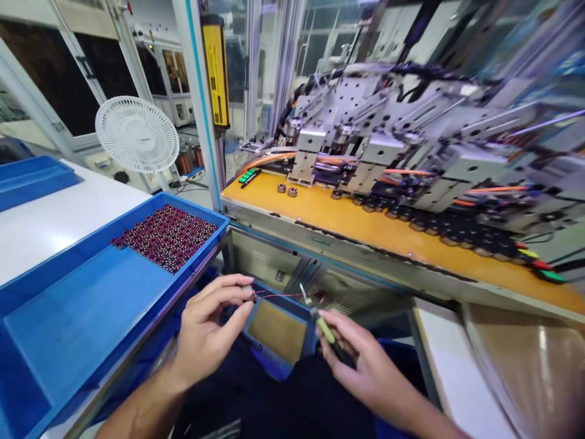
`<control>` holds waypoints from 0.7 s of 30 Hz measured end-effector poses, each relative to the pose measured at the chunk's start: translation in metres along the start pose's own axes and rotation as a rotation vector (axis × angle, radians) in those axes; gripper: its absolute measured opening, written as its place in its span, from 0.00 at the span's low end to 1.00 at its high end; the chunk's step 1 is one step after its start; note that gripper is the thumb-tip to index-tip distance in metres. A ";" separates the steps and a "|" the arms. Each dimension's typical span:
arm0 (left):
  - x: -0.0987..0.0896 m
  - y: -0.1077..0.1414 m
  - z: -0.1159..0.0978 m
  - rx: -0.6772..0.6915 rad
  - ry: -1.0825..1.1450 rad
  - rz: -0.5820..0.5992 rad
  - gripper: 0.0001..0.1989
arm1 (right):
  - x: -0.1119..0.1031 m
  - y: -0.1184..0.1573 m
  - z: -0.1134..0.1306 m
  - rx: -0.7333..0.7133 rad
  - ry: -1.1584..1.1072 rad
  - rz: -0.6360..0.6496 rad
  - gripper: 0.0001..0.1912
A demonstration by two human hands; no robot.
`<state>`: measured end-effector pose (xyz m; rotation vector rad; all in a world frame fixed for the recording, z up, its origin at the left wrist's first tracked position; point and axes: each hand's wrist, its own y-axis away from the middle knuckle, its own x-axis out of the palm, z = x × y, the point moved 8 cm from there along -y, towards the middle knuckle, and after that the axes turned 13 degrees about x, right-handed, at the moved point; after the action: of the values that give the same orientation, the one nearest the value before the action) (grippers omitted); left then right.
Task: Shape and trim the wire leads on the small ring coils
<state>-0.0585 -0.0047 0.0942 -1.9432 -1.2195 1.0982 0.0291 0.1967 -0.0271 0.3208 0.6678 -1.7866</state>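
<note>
My left hand [212,323] pinches a small metallic part [248,291] between thumb and fingers. Thin red wires [276,295] run from this part to the right, toward the jaws of a hand tool. That tool, pliers or cutters with green and black handles [325,329], is held in my right hand [354,353]. Its pointed metal tip is directed up and to the left. Whether the jaws touch the wires is too small to tell. Below the wires, between both hands, is a blue container with a brown surface inside [278,330].
A blue tray [91,305] at left holds many small dark red and black parts [169,235]. A white fan [137,134] stands behind it. Machinery [379,146] lines an orange-topped bench [315,210] ahead. A white board [452,366] is at right.
</note>
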 end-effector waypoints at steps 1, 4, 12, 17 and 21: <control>0.002 0.000 -0.001 -0.002 -0.004 0.005 0.09 | 0.014 0.013 0.003 0.017 -0.116 0.033 0.21; 0.009 0.002 -0.005 -0.002 0.001 0.030 0.10 | 0.039 0.035 0.019 0.030 -0.431 0.127 0.24; 0.019 0.007 -0.013 0.017 0.015 0.087 0.12 | 0.047 0.041 0.029 -0.009 -0.573 0.272 0.41; 0.020 0.007 -0.015 0.033 -0.004 0.116 0.13 | 0.051 0.037 0.027 -0.006 -0.519 0.280 0.42; 0.022 0.009 -0.016 0.037 -0.012 0.137 0.13 | 0.049 0.033 0.034 -0.051 -0.579 0.269 0.42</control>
<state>-0.0359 0.0105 0.0874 -2.0192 -1.0770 1.1939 0.0484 0.1316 -0.0351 -0.1402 0.2416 -1.4974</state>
